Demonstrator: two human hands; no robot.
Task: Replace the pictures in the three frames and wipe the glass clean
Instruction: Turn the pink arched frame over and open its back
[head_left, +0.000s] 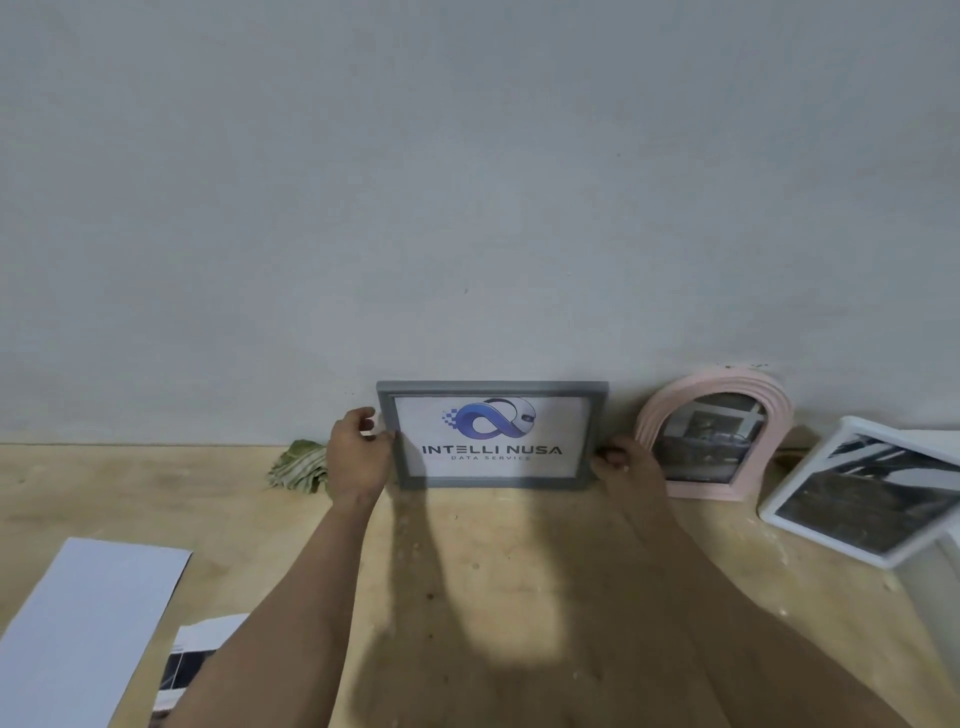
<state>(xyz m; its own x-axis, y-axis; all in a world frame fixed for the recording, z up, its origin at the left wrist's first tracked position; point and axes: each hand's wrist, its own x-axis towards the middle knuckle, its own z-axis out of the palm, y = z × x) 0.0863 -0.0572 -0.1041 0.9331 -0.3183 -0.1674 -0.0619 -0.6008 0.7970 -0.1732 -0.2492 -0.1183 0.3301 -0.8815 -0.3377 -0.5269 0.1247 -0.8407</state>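
Observation:
A grey frame (492, 388) with a logo print reading "INTELLI NUSA" stands upright on the wooden table (519, 571), leaning against the wall. My left hand (358, 457) grips its left edge. My right hand (626, 467) holds its lower right corner. To the right, a pink arched frame (774, 410) with a dark photo leans on the wall. Further right lies a tilted white frame (789, 488) with a black-and-white photo. A crumpled green cloth (298, 465) sits by the wall, left of my left hand.
A white sheet of paper (88, 623) lies at the front left of the table. A printed photo (192, 660) peeks out beside it, partly under my left forearm. A grey wall (467, 182) closes off the back.

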